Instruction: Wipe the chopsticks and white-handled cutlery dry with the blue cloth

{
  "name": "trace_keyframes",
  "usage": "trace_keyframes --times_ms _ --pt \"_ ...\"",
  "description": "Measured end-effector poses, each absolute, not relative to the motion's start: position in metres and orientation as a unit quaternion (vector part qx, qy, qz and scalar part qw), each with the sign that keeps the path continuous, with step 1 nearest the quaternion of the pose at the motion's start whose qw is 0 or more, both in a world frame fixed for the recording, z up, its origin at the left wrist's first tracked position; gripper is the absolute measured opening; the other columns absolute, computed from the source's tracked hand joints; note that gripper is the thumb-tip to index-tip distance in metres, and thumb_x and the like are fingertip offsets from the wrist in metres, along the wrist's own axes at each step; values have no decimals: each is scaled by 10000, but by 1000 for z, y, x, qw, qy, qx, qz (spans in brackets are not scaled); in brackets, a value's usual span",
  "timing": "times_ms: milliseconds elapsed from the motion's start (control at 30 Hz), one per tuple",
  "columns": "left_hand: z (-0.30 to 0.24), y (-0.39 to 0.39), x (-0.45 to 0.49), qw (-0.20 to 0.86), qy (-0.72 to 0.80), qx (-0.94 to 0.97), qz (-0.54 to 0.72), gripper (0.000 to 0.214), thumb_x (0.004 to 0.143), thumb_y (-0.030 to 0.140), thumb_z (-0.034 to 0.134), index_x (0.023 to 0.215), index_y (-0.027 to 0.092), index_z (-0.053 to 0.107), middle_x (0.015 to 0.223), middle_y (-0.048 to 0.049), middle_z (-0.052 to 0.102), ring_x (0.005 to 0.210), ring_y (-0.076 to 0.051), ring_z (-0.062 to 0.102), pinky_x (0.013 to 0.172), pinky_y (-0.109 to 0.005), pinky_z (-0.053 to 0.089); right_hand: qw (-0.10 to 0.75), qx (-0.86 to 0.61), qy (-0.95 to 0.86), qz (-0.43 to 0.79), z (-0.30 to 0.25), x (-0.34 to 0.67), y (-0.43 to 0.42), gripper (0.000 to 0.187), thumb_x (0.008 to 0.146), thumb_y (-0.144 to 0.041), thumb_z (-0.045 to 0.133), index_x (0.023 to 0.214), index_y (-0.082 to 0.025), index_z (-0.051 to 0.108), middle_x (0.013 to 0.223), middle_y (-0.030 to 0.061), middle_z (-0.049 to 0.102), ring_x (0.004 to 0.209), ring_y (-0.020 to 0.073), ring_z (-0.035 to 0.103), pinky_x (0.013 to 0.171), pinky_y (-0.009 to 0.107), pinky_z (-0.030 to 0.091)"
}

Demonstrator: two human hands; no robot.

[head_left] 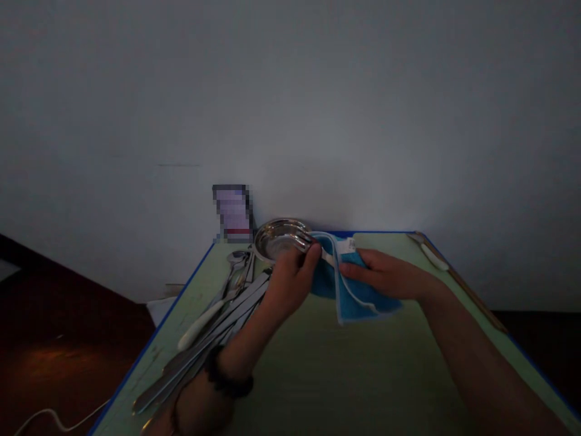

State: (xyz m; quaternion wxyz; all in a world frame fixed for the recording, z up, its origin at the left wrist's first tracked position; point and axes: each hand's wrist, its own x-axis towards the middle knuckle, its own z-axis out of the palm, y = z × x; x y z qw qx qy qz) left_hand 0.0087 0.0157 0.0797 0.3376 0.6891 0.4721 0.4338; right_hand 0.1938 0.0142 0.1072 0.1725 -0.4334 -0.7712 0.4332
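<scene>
My left hand (290, 281) is closed around a utensil with metal tines (303, 241) and a white handle that runs into a blue cloth (351, 290). My right hand (385, 274) grips that blue cloth, folded around the handle, above the pale green table (318, 375). A shiny steel bowl (278, 237) sits just behind my left hand at the table's far edge. A dark beaded band circles my left wrist.
Several spoons and knives (218, 315), one with a white handle, lie spread on the table's left side. A white-handled utensil (433, 255) and a wooden stick lie along the right edge. A blurred box (232, 213) stands by the wall. A white cable (45, 418) runs over the dark floor.
</scene>
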Motion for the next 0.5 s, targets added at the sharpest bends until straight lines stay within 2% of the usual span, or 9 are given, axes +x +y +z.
trace_keyframes --times_ms 100,267,400,500 --pt "99 35 9 324 459 709 427 303 841 359 434 633 162 534 553 44 447 535 -102 410 521 -209 309 183 -459 -773 398 122 195 27 425 806 -551 404 932 -165 527 820 29 576 650 109 505 597 222 428" --pt "110 49 14 377 445 689 431 271 831 392 460 722 162 554 575 50 451 502 -83 386 484 -195 300 187 -474 -759 406 128 201 34 453 805 -582 369 844 -156 519 746 17 560 614 105 493 564 217 422" --pt "109 51 16 428 436 653 448 247 814 373 503 753 151 594 666 24 533 547 -79 434 500 -186 326 163 -454 -776 407 129 203 36 405 830 -533 372 870 -159 522 779 17 574 664 115 513 617 227 425" --pt "110 52 16 463 449 595 480 252 791 394 535 781 153 608 714 10 580 579 -86 482 517 -185 361 180 -442 -778 409 134 203 38 349 833 -489 409 919 -173 530 824 14 595 696 123 532 639 231 424"
